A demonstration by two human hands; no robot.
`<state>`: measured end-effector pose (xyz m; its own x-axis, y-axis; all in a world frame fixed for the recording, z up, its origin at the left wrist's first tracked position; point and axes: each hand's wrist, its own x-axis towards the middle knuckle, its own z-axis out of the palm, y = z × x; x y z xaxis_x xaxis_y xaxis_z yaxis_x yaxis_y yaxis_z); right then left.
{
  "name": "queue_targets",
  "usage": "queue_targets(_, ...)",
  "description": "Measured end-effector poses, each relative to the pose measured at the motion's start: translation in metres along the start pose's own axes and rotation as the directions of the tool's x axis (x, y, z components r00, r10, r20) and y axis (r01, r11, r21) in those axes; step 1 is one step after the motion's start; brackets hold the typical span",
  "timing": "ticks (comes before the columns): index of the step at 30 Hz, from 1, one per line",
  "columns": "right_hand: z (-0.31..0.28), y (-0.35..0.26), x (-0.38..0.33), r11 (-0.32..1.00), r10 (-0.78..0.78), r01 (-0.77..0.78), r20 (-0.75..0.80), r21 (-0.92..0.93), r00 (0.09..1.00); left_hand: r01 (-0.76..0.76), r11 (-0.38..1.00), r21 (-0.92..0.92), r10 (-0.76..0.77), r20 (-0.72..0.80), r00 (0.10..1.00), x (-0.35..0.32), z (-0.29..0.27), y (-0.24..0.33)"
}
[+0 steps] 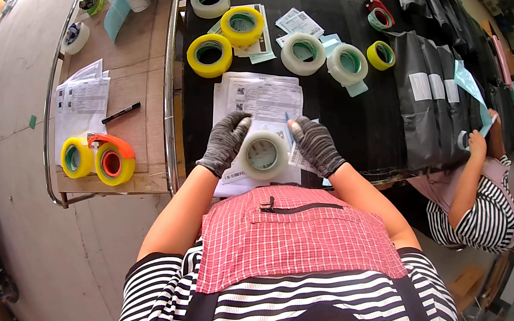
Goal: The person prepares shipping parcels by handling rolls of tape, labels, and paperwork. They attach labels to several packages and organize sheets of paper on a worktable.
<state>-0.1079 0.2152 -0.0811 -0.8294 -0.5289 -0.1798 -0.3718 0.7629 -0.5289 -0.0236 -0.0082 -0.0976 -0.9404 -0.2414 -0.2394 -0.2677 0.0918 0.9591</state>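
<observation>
Left hand (228, 143): grey knit glove, fingers half-curled over the paper's left side; can't tell if it's pinching anything. Right hand (318, 147): same ribbed knit, closed, slim blue pen-like stick (286, 116) poking out past thumb and fingertips. White slip (298, 157) just beside it, partly hidden by the glove.

Clear tape roll (266, 173), thick glossy ring, sits between the hands on the lower part of the printed paper sheets (264, 96). Sheets are flat, loosely stacked, on a smooth black tabletop (359, 135).

Beyond the sheets: glossy yellow tape roll (212, 71) and milky translucent tape roll (306, 70).
</observation>
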Motion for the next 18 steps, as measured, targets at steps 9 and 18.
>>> queue_targets(9, -0.039, -0.031, -0.016, 0.750, 0.044, -0.034, 0.001, 0.661, 0.999, 0.058, 0.985, -0.161, 0.013, 0.408, 0.913, -0.021, 0.034, 0.030)
queue_targets(18, -0.091, -0.025, -0.052, 0.588, -0.122, -0.211, 0.343, 0.781, 0.931, 0.115, 0.878, -0.465, 0.072, 0.366, 0.928, -0.031, -0.010, 0.037)
